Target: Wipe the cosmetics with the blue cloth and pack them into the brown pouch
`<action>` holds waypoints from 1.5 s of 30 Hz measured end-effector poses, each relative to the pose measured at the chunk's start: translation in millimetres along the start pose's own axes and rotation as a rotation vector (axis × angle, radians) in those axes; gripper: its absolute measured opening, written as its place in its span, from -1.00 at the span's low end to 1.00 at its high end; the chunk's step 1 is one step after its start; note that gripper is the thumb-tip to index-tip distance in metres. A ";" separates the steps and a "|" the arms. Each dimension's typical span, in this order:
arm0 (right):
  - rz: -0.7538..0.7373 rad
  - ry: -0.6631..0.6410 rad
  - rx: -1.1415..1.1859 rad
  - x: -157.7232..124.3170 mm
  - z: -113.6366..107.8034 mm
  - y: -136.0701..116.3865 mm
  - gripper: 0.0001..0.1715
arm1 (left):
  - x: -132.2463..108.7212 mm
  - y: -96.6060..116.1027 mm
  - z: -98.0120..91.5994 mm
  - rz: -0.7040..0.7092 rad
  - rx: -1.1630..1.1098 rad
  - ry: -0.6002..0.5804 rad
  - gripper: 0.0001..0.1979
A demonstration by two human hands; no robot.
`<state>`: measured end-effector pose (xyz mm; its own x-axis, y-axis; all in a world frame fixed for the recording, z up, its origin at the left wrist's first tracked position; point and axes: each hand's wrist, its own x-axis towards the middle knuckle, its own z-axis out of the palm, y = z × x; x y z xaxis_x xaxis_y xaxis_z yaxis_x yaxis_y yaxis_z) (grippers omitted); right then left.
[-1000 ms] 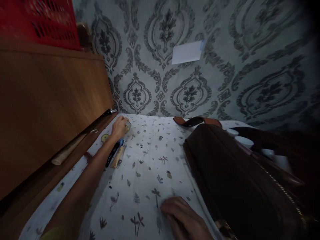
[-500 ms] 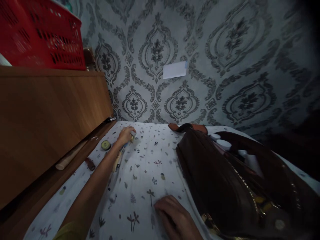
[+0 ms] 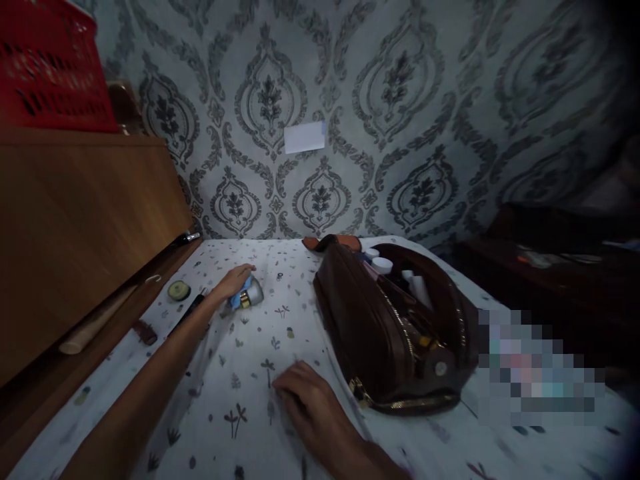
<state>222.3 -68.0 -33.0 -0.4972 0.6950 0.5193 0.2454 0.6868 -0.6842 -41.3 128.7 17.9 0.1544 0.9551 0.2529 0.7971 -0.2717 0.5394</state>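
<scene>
My left hand [image 3: 234,283] reaches far over the patterned sheet, its fingers closed over a small blue container with a silver end and a gold band [image 3: 246,296]. The hand covers part of it, so its kind is unclear. Close to the left wrist lies a slim black item [image 3: 189,311], partly hidden by the forearm. My right hand [image 3: 313,407] rests on the sheet nearer to me, fingers curled and nothing seen in them. Just right of it stands an open dark brown toiletry bag [image 3: 345,320] with white-capped containers [image 3: 382,265] inside.
On the left are a round yellow-green tin [image 3: 179,290], a brown strap [image 3: 145,332] and a wooden cabinet [image 3: 85,233] bearing a red basket [image 3: 55,73]. An orange-brown strap [image 3: 345,241] lies behind the bag. A pixelated patch covers the right side. Patterned wallpaper rises behind.
The view has swung right, so the scene sits further left. More of the blue and silver container shows beside my left hand. My right hand stays curled on the sheet.
</scene>
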 end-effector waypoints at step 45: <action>0.132 -0.007 -0.002 26.1 -7.7 11.2 -0.33 | -133.1 102.6 7.4 0.125 -0.344 -0.341 -0.62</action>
<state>218.5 -40.5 -23.1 -0.4668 0.7776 0.4212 0.3104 0.5901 -0.7453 24.3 -25.3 33.6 0.4639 0.8817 0.0864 0.5304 -0.3545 0.7701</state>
